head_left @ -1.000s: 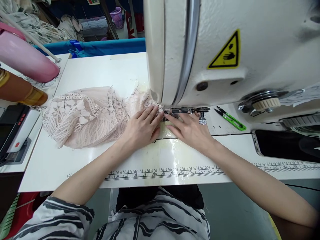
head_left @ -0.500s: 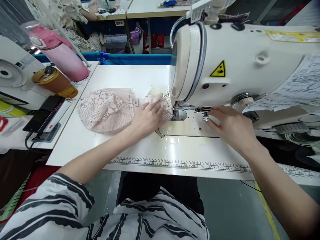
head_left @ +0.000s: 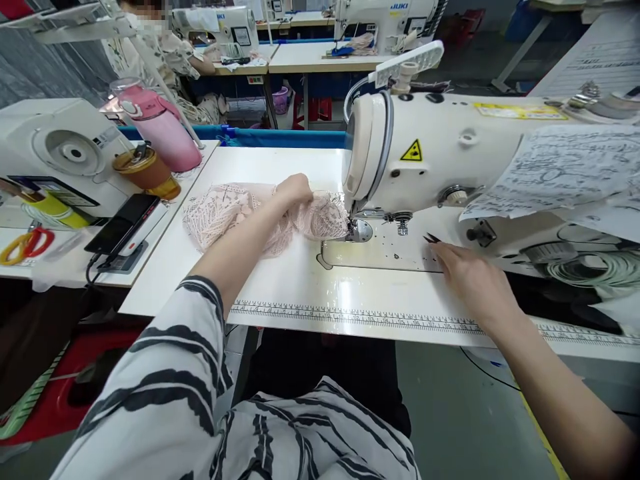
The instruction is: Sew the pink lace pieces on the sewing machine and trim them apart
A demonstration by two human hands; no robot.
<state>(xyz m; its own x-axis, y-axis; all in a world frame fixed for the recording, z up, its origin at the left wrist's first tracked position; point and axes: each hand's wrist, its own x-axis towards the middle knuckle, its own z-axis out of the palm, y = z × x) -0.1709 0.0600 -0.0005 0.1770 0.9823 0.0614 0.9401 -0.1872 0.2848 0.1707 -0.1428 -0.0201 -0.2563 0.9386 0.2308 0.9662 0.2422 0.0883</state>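
A pale pink lace fabric (head_left: pixel 220 210) lies bunched on the white table (head_left: pixel 280 280), left of the sewing machine (head_left: pixel 450 153). My left hand (head_left: pixel 295 190) rests on top of the lace near the machine head, fingers curled into the cloth. One edge of the lace reaches the presser foot (head_left: pixel 356 230). My right hand (head_left: pixel 470 277) is on the machine bed to the right of the needle. Its fingers are closed over the thread snips (head_left: pixel 431 238), of which only the dark tips show.
A pink bottle (head_left: pixel 163 127), a brown cup (head_left: pixel 145 170) and a phone (head_left: pixel 120 223) stand on the side table at left. Printed paper (head_left: pixel 560 170) drapes over the machine arm. A ruler strip (head_left: pixel 350 315) runs along the front edge. Another person (head_left: pixel 170 47) works behind.
My left hand slid left and away, off the needle area onto the lace pile. My right hand left the presser foot and moved right to the snips. The camera pulled back and up.
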